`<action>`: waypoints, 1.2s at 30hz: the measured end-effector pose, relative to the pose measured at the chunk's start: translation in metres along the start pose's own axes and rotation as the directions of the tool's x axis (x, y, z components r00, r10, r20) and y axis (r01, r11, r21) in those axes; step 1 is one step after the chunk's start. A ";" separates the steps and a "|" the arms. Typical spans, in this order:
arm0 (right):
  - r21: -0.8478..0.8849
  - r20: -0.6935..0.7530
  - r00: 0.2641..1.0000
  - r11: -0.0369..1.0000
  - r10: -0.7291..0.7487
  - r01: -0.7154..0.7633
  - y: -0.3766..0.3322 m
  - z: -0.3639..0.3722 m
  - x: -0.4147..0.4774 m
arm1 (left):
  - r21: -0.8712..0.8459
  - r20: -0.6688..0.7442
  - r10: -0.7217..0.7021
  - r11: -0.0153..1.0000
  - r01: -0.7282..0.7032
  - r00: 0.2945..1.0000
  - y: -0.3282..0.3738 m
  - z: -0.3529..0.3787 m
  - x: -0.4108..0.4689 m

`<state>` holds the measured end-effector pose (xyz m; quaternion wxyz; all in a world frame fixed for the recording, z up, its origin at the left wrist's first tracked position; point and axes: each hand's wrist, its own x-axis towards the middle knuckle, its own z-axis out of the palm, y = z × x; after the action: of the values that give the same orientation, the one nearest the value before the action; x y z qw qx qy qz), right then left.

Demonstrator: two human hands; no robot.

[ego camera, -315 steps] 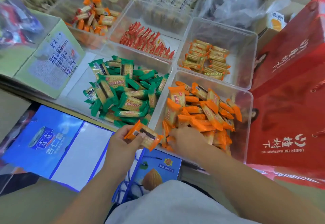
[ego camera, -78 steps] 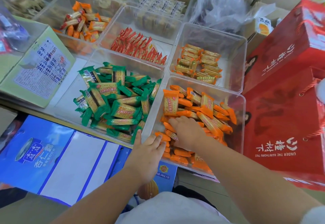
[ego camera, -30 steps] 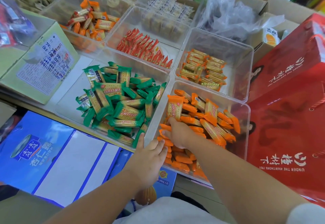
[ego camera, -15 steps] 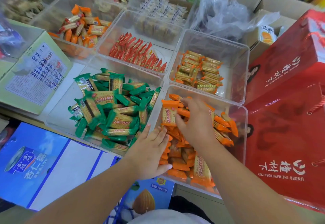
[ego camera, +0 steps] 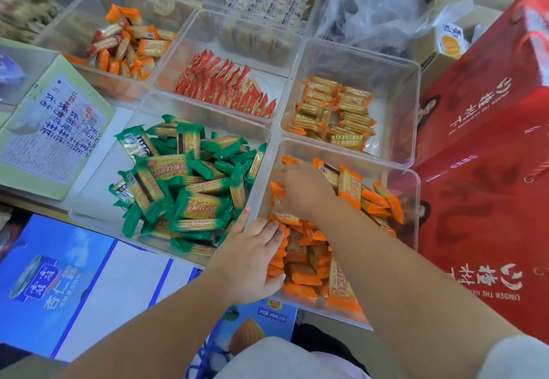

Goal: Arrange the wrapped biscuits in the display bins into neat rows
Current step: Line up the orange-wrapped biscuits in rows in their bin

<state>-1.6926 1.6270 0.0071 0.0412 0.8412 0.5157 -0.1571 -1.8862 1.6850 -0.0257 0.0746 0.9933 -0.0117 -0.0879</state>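
Observation:
Loose orange-wrapped biscuits (ego camera: pixel 312 262) fill the near right clear bin (ego camera: pixel 416 191). My right hand (ego camera: pixel 306 188) reaches into that bin at its left wall, fingers curled round an upright orange packet (ego camera: pixel 277 199). My left hand (ego camera: pixel 252 256) lies at the bin's near left corner with straight fingers pressing on the orange packets there. Two more orange packets stand upright just right of my right hand. The bin to the left (ego camera: pixel 208 108) holds a jumbled heap of green-wrapped biscuits (ego camera: pixel 184 188).
Behind are bins of red packets (ego camera: pixel 225 84), gold-orange packets (ego camera: pixel 335 111) and orange packets (ego camera: pixel 127 42). A red gift box (ego camera: pixel 490 170) stands against the right side. A green carton (ego camera: pixel 50 129) is at left, a blue carton (ego camera: pixel 59 283) below it, a plastic bag (ego camera: pixel 377 7) behind.
My right hand has moved from the back middle of the orange bin to its left wall and closed on the upright packet. My left hand stays at the near left corner.

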 end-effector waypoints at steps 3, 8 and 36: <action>0.042 -0.055 0.998 0.998 0.044 -0.041 0.005 0.006 -0.024 | -0.021 -0.009 -0.003 1.000 0.003 1.000 0.000 -0.001 -0.001; 0.002 -0.191 0.967 0.986 0.166 -0.169 0.015 0.025 -0.074 | -0.037 0.008 -0.003 0.999 0.003 1.000 0.000 -0.002 -0.001; 0.288 0.415 0.909 0.940 0.050 -0.183 -0.004 0.057 -0.098 | 0.186 0.166 0.040 0.980 -0.071 0.985 -0.004 -0.022 0.041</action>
<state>-1.7494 1.5323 -0.0163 0.0184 0.8161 0.4118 -0.4050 -1.8423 1.6903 -0.0120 -0.0200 0.9847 -0.0539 -0.1646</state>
